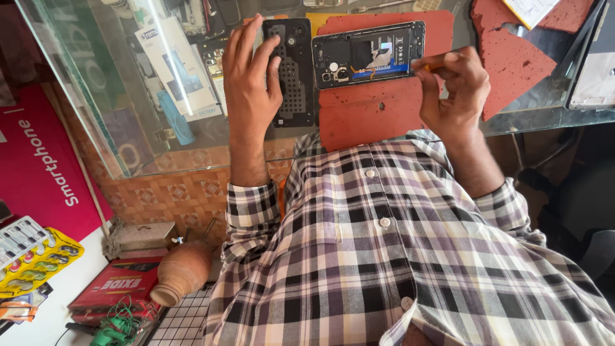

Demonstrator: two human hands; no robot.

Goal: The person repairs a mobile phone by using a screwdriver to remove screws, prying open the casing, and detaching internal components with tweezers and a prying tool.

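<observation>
An opened smartphone [368,54] with its back off lies on a red mat [371,112] on a glass counter, its circuit boards and battery exposed. My right hand [451,90] pinches a small orange-handled tool whose tip touches the phone's right end. My left hand [250,80] holds a black perforated phone back frame [293,70] flat against the counter, just left of the phone.
The glass counter [96,83] shows boxes and phone parts stored beneath it. More red mat pieces [512,57] and a dark device [596,70] lie at the right. Below left are a clay pot [182,272], a red box [118,288] and packaged goods [35,259].
</observation>
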